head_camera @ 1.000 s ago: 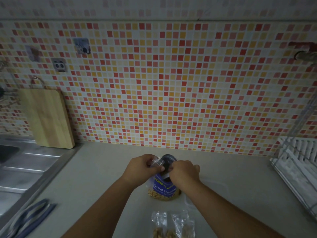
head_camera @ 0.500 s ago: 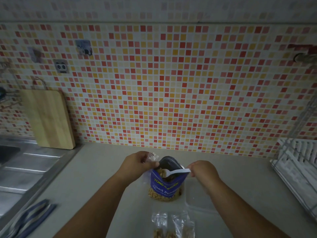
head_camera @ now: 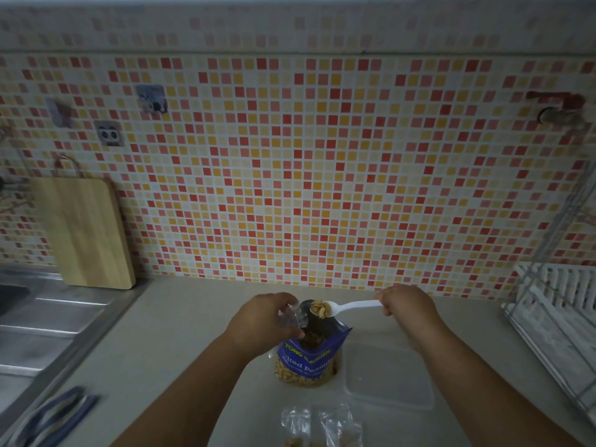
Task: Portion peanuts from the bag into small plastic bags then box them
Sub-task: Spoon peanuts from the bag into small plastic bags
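Peanuts (head_camera: 321,308) lie heaped on a white plastic spoon (head_camera: 351,306) just above the blue peanut bag (head_camera: 309,356), which stands open on the worktop (head_camera: 180,333) at lower centre of the frame. They are light, loose and quick to roll, so the spoon wants carrying level by its handle end, where the grip of the right hand (head_camera: 406,303) is closed round it. The left hand (head_camera: 261,321) pinches a small clear bag (head_camera: 292,317), flimsy and slippery; its mouth seems open, though dim light blurs it. Half a second ago the spoon sat down in the bag; now it is raised and loaded.
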Motion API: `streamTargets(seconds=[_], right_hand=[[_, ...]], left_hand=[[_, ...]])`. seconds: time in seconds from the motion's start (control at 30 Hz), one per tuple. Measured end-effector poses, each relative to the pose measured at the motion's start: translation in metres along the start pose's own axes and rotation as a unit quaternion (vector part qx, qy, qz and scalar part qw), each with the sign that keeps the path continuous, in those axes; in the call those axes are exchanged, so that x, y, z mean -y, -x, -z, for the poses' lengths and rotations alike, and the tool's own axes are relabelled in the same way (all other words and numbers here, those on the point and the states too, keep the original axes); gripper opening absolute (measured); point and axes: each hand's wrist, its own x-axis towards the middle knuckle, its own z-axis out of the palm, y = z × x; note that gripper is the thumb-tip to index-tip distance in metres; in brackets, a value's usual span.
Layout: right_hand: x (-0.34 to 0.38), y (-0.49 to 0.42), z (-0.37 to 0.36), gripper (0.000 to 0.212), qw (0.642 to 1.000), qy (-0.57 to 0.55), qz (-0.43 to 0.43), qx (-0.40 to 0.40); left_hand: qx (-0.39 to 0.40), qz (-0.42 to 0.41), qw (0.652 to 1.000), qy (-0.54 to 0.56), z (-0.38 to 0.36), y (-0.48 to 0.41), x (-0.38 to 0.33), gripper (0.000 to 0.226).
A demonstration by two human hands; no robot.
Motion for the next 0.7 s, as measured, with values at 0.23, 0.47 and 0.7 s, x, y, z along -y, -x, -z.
streamTargets(seconds=[0.23, 0.47, 0.7], right_hand=[[0.006, -0.009, -0.001, 0.011, 1.000, 0.005, -0.008, -0.021], [0.018, -0.012, -0.001, 0.005, 0.997, 0.066, -0.002, -0.040], [0.031, -0.013, 0.010, 0.042, 0.994, 0.101, 0.027, -0.024]], left_hand=[[0.022, 0.012, 1.000, -0.009, -0.003, -0.004, -0.009, 0.063], [0.044, 0.028, 0.998, -0.023, -0.007, -0.008, -0.018, 0.062], [0.066, 0.036, 0.997, -0.030, -0.008, -0.012, -0.020, 0.061]])
